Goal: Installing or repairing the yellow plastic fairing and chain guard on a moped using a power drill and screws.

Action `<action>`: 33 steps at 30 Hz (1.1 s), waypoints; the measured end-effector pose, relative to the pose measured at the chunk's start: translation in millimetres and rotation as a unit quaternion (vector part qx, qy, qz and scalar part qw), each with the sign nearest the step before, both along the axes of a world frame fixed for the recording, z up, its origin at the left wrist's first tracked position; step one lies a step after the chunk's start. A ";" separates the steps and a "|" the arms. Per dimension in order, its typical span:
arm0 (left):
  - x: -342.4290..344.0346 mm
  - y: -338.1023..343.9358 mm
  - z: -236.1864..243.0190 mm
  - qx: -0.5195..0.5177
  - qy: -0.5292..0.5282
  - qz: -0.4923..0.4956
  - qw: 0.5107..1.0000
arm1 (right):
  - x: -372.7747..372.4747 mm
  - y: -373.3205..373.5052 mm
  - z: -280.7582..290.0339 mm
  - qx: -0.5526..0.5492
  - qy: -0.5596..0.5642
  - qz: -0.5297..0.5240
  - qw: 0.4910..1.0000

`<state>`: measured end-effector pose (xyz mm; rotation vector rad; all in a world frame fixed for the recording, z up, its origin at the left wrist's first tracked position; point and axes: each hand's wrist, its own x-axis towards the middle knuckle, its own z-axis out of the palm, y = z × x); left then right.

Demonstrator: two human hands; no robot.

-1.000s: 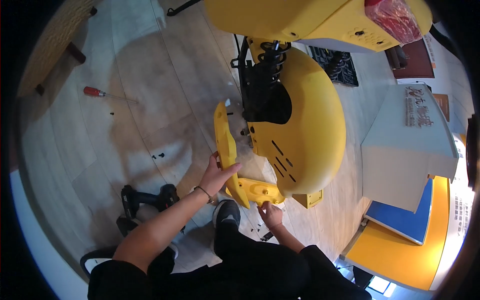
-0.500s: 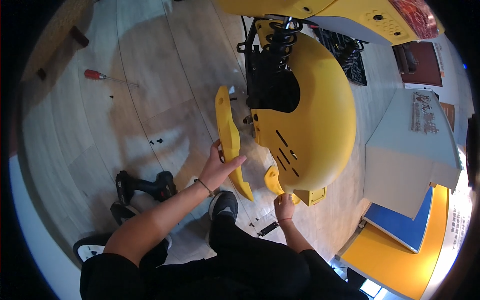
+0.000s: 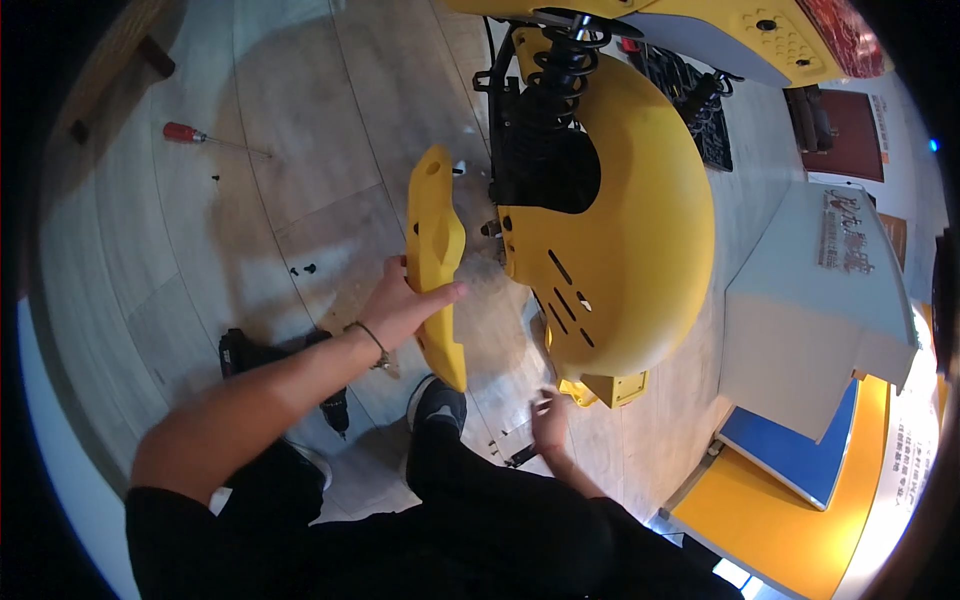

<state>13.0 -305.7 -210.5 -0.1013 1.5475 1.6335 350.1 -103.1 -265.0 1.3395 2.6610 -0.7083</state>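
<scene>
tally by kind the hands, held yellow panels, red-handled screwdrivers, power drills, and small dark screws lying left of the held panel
Left hand and right hand: 2
Held yellow panel: 1
Red-handled screwdriver: 1
Power drill: 1
Small dark screws: 3
Total: 8

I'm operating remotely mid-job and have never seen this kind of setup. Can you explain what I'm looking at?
There is no robot here: these are a person's own bare hands. Every picture comes from the left one of two wide fisheye cameras worn on the head, looking down, so picture left is the person's left and straight edges bend near the rim.

The left hand holds a long yellow panel. The right hand is near the lower end of a big rounded yellow shell; it is blurred, so I cannot tell whether it holds anything.

On the floor lie a red-handled screwdriver, small dark screws and a black power drill, partly hidden by the left forearm.
</scene>
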 end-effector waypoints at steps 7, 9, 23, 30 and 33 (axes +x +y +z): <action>-4.1 -21.8 10.2 -0.037 0.035 -0.021 0.999 | -160.0 -77.2 82.4 -0.387 0.108 0.082 0.912; 1.5 -28.7 13.6 -0.024 -0.041 0.011 0.999 | -200.3 -77.2 92.1 -0.476 0.154 0.056 0.864; 17.0 -41.3 -98.4 -0.023 0.042 -0.122 0.991 | -296.1 -93.6 21.9 -0.415 0.043 0.081 0.905; 14.8 -54.5 -145.5 -0.133 0.276 -0.101 0.947 | -295.5 -103.9 8.5 -0.226 0.015 0.150 0.962; 11.6 -59.6 -136.0 -0.152 0.277 -0.139 0.939 | -289.5 -107.2 3.6 -0.221 0.033 0.159 0.962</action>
